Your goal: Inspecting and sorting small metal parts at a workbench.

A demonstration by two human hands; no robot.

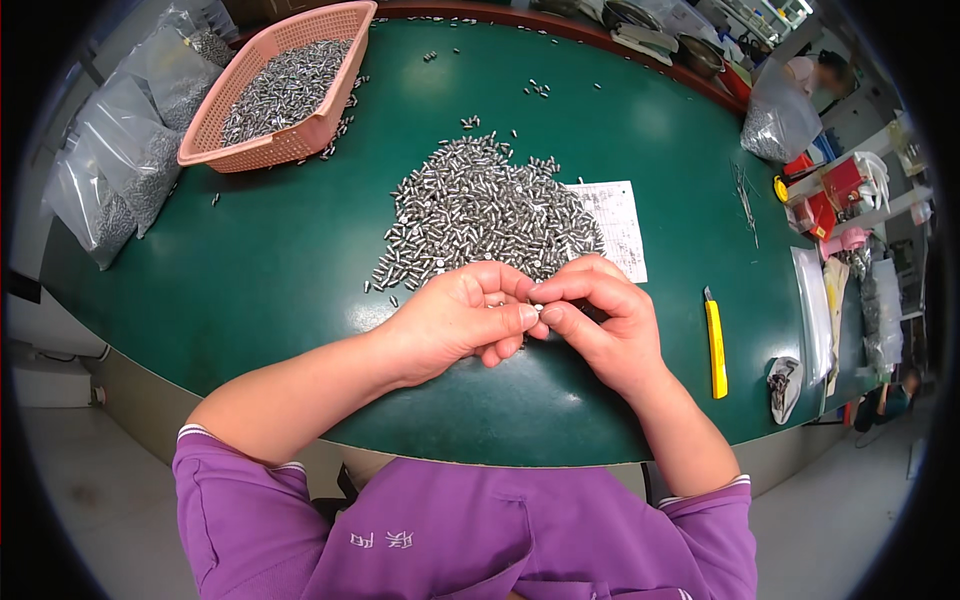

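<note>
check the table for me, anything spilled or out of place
Yes: loose metal parts lie on the green table along the right side of the pink basket, and a few more are scattered beyond the main pile, as if spilled. The pile also seems to overlap the white paper sheet.

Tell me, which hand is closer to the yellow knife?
Right. The right hand is to the left of the yellow knife, not touching it; the left hand is farther left, past the right.

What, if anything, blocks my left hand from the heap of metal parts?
Nothing visible: the metal-part heap lies just beyond your left hand; the white paper sheet is at the heap's right edge.
</note>
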